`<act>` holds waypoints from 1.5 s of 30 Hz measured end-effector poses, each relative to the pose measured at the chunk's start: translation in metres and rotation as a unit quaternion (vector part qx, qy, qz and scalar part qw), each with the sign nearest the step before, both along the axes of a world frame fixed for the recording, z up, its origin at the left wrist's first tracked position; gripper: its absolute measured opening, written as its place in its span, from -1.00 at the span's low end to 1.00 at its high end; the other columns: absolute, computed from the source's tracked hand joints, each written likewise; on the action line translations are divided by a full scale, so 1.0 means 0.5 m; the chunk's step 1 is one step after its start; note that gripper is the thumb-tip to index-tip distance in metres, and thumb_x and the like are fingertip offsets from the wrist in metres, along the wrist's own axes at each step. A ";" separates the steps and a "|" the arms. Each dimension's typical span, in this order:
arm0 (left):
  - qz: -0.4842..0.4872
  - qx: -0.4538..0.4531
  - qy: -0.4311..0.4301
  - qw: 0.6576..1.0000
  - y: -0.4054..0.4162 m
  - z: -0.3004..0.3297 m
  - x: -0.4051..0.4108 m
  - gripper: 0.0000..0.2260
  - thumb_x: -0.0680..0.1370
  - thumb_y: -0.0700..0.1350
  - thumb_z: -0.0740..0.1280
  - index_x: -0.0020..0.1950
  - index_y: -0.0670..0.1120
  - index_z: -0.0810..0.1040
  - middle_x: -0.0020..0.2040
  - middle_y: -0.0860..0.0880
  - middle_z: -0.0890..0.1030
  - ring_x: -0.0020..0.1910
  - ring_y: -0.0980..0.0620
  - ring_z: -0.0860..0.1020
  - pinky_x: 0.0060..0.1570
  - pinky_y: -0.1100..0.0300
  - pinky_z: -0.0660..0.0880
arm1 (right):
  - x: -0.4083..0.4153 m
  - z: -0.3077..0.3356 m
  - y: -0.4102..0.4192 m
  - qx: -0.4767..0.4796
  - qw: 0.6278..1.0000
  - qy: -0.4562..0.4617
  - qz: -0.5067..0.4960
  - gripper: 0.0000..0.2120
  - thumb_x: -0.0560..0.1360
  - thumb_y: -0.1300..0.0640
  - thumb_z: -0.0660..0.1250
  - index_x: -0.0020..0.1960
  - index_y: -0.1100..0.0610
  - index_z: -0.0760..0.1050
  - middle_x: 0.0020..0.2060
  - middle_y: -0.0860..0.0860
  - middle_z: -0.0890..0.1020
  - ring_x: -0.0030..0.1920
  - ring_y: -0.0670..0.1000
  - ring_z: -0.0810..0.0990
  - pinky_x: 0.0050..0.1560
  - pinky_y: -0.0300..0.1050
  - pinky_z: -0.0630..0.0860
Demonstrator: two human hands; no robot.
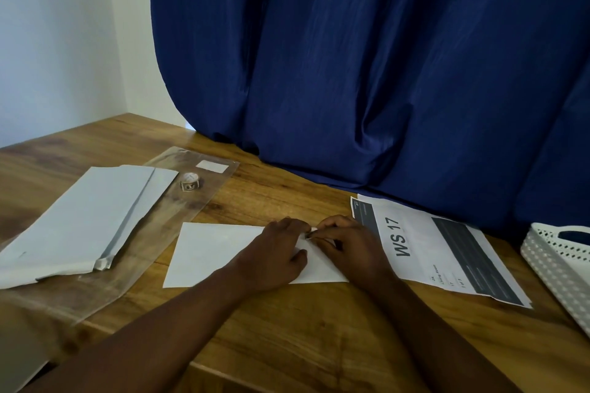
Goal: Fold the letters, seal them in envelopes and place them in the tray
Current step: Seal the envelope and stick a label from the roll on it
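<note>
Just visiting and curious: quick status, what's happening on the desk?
Both hands, left and right, pinching the white envelope's right end. Tray waits far right. WS 17 sheet lies between.

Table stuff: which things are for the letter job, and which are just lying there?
For the job:
white envelope, under both hands, which pinch its right end
stack of envelopes
white tray

Just lying about:
WS 17 sheet
clear plastic sleeve
small tape roll
blue curtain
</note>
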State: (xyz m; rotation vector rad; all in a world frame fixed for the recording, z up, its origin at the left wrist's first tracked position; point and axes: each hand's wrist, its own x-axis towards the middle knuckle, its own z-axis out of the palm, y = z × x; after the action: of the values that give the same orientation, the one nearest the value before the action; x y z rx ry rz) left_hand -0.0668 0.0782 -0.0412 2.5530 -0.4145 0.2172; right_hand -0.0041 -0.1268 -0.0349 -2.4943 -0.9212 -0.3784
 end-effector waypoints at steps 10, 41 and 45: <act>0.004 0.006 -0.028 1.000 -0.007 0.005 -0.008 -0.54 0.63 -0.01 0.30 0.53 -0.07 0.42 0.55 -0.07 0.39 0.53 -0.01 0.30 0.37 0.31 0.08 | -0.006 0.004 0.002 -0.013 1.000 0.004 -0.002 -0.80 0.58 -0.02 0.37 0.18 -0.12 0.66 0.17 -0.16 0.61 0.18 -0.12 0.50 0.16 -0.21 0.44; 0.017 0.020 0.006 1.000 -0.023 0.027 -0.030 -0.63 0.64 0.02 0.30 0.44 0.00 0.43 0.50 -0.06 0.42 0.52 -0.05 0.31 0.46 0.12 0.19 | -0.039 0.007 -0.027 -0.042 0.996 0.075 0.013 -0.55 0.60 -0.16 0.23 0.46 -0.10 0.43 0.45 -0.09 0.42 0.41 -0.10 0.35 0.42 -0.06 0.34; 0.017 0.018 0.005 1.000 -0.024 0.028 -0.029 -0.66 0.64 0.01 0.30 0.41 -0.01 0.44 0.50 -0.06 0.42 0.52 -0.05 0.30 0.44 0.15 0.18 | -0.041 0.010 -0.021 -0.109 0.991 0.076 -0.004 -0.53 0.64 -0.16 0.14 0.53 -0.12 0.34 0.59 -0.02 0.24 0.55 0.02 0.20 0.53 0.09 0.23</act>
State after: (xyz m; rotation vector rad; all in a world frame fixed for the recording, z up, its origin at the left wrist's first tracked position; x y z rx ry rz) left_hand -0.0815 0.0661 -0.0274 2.5971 -0.3748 0.2114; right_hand -0.0249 -0.1375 -0.0297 -2.6814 -0.9343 -0.0926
